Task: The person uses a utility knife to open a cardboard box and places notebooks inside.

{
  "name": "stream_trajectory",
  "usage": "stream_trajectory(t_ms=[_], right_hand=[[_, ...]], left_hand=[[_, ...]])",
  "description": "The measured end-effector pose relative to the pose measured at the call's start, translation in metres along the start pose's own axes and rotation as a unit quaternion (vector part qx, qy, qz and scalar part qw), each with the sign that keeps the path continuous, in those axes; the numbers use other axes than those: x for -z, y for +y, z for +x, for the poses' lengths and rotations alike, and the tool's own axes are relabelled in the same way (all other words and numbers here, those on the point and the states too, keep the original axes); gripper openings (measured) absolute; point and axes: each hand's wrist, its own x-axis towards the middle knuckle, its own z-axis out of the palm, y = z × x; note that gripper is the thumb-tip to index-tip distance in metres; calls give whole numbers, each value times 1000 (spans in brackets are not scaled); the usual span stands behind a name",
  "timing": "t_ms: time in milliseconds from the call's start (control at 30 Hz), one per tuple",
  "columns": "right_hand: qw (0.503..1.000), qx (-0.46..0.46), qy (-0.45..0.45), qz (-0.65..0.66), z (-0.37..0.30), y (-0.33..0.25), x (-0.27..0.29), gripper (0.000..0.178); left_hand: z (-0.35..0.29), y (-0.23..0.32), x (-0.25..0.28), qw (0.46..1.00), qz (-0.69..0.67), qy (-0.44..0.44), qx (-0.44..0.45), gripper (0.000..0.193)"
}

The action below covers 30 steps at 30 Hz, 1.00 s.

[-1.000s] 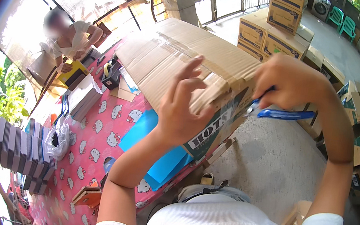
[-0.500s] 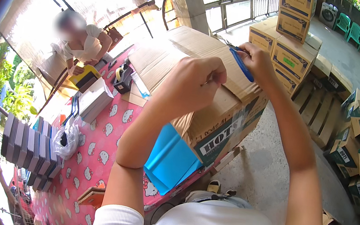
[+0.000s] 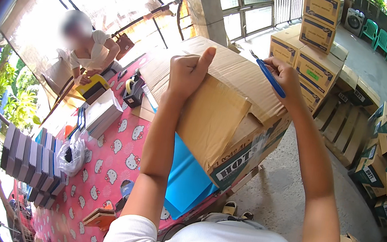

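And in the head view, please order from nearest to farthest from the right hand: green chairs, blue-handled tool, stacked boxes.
1. Blue-handled tool: held in the right hand.
2. Stacked boxes: beyond the hand, slightly right.
3. Green chairs: far back, upper right.

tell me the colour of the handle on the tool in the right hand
The handle is blue, best seen in the head view.

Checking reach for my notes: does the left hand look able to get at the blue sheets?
Likely yes: the blue sheets lie beside the carton, near part uncovered, though the left hand must draw back.
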Motion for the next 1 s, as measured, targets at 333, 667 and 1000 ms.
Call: stream_trajectory(t_ms=[333, 667, 1000], right_hand=[[977, 71, -174, -98, 55, -9, -15, 17], [830, 266, -425, -243, 193, -36, -122, 20], [740, 213, -585, -254, 254, -44, -185, 23]], left_hand=[[-7, 10, 2, 972, 55, -161, -162, 37], [-8, 11, 7, 964, 86, -119, -223, 30], [-2, 9, 7, 970, 60, -63, -229, 33]])
